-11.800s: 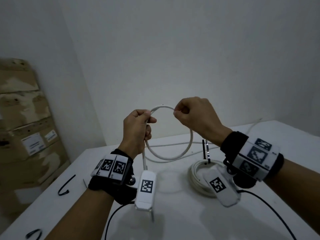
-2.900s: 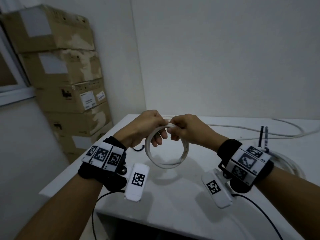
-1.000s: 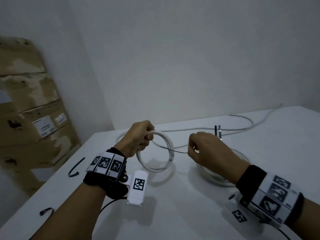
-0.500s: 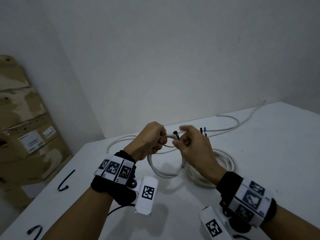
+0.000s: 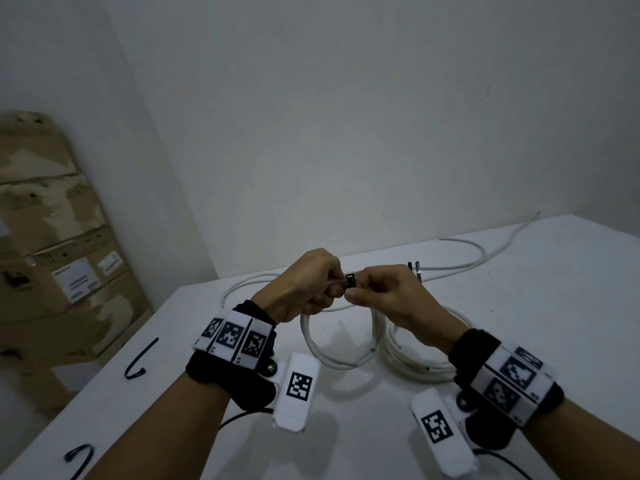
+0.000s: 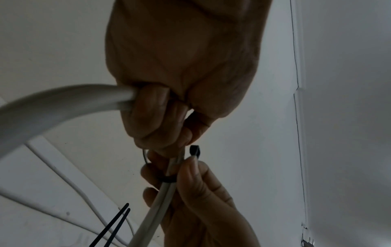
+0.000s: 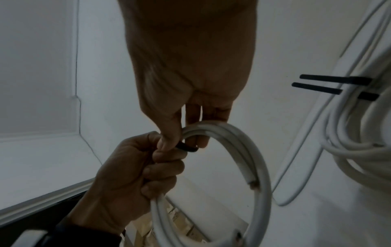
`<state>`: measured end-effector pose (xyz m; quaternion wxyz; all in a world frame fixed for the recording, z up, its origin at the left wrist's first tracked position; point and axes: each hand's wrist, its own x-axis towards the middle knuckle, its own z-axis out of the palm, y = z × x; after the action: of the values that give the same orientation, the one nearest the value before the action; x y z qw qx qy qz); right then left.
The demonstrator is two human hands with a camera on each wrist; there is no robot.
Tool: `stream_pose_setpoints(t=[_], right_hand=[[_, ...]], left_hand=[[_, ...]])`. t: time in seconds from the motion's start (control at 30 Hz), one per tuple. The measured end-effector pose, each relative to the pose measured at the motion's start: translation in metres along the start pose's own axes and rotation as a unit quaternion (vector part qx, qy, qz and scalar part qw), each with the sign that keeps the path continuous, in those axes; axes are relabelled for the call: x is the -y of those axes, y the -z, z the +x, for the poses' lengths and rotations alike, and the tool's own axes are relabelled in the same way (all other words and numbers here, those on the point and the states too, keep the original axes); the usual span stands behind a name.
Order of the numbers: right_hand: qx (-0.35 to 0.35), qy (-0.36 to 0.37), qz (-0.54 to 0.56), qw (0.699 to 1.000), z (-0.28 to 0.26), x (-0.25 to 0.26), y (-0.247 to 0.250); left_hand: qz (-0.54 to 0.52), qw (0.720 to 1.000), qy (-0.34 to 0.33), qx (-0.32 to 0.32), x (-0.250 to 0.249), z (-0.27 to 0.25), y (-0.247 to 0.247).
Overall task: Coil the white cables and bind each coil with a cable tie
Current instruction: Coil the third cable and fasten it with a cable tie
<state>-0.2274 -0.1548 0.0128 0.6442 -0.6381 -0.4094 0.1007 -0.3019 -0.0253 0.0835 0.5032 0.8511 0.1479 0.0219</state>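
Note:
My left hand (image 5: 311,289) grips the top of a small white cable coil (image 5: 332,355), which hangs from it above the table. A black cable tie (image 6: 168,180) is looped round the coil's strands just beside my left fingers. My right hand (image 5: 374,292) pinches that tie between thumb and fingers, and its square head (image 5: 350,279) sticks up between the two hands. In the right wrist view the tie (image 7: 187,147) curves under the coil (image 7: 253,150) at my right fingertips (image 7: 167,143). The tie's tail end is hidden.
A second white coil (image 5: 415,362) lies on the white table (image 5: 536,323) under my right wrist, with two black tie tails (image 5: 414,268) standing up. A loose white cable (image 5: 467,261) runs along the back. Two spare black ties (image 5: 142,358) lie near the left edge. Cardboard boxes (image 5: 52,254) are stacked at the left.
My right hand has brought the black tie from the coil's right side in against it. The tie now wraps the strands, and both hands sit close together at the top.

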Motion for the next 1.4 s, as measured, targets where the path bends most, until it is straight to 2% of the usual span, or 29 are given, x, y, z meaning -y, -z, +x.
stream_pose_setpoints(t=[0.27,0.4,0.57,0.67,0.83,0.97,1.2,1.27,1.4], right_hand=[[-0.032,0.024,0.126,0.991,-0.003,-0.001,-0.003],[-0.051,0.02,0.174,0.983,-0.001,0.0,-0.001],[-0.031,0.022,0.164,0.986,-0.002,0.004,-0.004],[-0.047,0.015,0.095,0.994,-0.002,0.003,-0.002],[-0.073,0.084,-0.025,0.993,0.0,0.006,-0.004],[-0.077,0.113,-0.043,0.99,0.002,0.009,-0.004],[-0.077,0.12,-0.038,0.989,0.003,0.005,-0.007],[-0.09,0.143,-0.057,0.984,0.003,0.003,-0.009],[-0.123,0.225,-0.161,0.953,0.006,-0.005,-0.011]], left_hand=[[-0.063,0.996,-0.055,0.011,0.005,-0.009,0.007],[-0.102,0.992,-0.071,-0.015,0.017,-0.011,0.01],[-0.175,0.974,-0.108,-0.094,0.028,-0.007,-0.001],[-0.178,0.971,-0.113,-0.116,0.03,-0.006,-0.004],[-0.172,0.973,-0.096,-0.118,0.03,-0.007,-0.011],[-0.141,0.975,-0.095,-0.142,0.029,-0.005,-0.017],[-0.109,0.971,-0.089,-0.192,0.036,0.004,-0.02],[-0.118,0.971,-0.084,-0.191,0.036,0.005,-0.02],[-0.148,0.968,-0.066,-0.189,0.034,0.004,-0.022]])
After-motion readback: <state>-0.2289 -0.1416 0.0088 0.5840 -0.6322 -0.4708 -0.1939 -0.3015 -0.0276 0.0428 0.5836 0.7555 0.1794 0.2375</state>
